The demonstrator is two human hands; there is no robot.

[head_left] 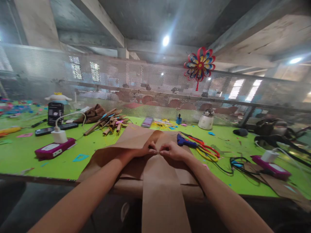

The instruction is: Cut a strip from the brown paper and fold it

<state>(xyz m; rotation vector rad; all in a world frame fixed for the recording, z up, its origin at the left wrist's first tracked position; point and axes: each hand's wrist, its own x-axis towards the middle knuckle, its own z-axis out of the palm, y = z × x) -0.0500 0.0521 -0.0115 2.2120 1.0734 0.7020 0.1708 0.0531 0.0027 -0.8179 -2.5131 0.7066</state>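
A long strip of brown kraft paper [161,194] runs from under my hands over the table's front edge. My left hand [150,149] and my right hand [170,150] meet at its upper part, fingertips nearly touching. Both pinch the paper strip from either side, with the thumbs and forefingers pressed together. Beyond the fingers, the strip's far end curls upward. Larger brown paper sheets [109,158] lie beneath on the table. Just right of my right hand is a blue glue gun [186,141], close to orange-handled scissors [209,148] and a yellow-handled tool [206,155].
Purple power strips [55,149] sit left and right on the green table [97,142]. Rolled brown paper tubes [113,122] lie at the back left, near phones [55,113]. A white penguin-shaped container [206,120] stands behind. Black cables [239,165] trail at right. A perforated metal screen [136,84] borders the back.
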